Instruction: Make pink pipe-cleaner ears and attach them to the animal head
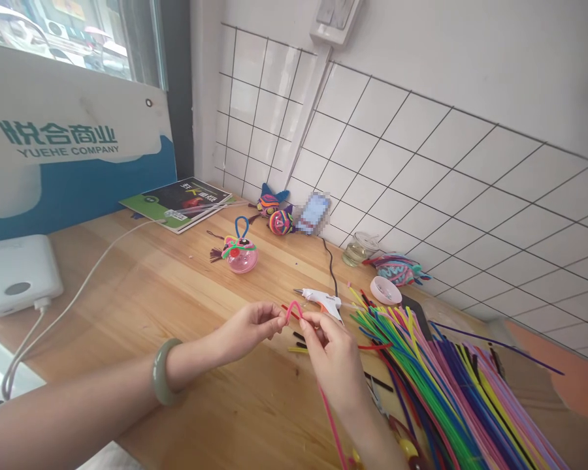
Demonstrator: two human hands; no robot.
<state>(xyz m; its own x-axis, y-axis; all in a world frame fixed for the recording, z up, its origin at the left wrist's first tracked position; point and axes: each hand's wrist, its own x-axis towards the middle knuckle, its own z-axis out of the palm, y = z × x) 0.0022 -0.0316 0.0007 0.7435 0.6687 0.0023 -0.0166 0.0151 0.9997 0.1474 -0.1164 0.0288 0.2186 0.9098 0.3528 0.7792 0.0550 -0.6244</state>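
A pink pipe cleaner (294, 305) is bent into a small upward arch between my fingertips. My left hand (255, 328), with a green bangle on its wrist, pinches one end. My right hand (330, 343) pinches the other side, and the long tail of the pipe cleaner hangs below it toward the bottom edge. Just beyond the fingers lies a white glue gun (322, 301) with its nozzle pointing left. Farther back stands a clear pink ball ornament (244, 258) with a pipe-cleaner face and a blue loop on top.
Many coloured pipe cleaners (421, 365) spread across the right side. Along the wall are finished striped ornaments (280, 221), a glass jar (360, 249), a pink dish (385, 290) and a blue-screened device (313, 213). A book (186, 199) and a white power bank (19, 274) with cable lie left.
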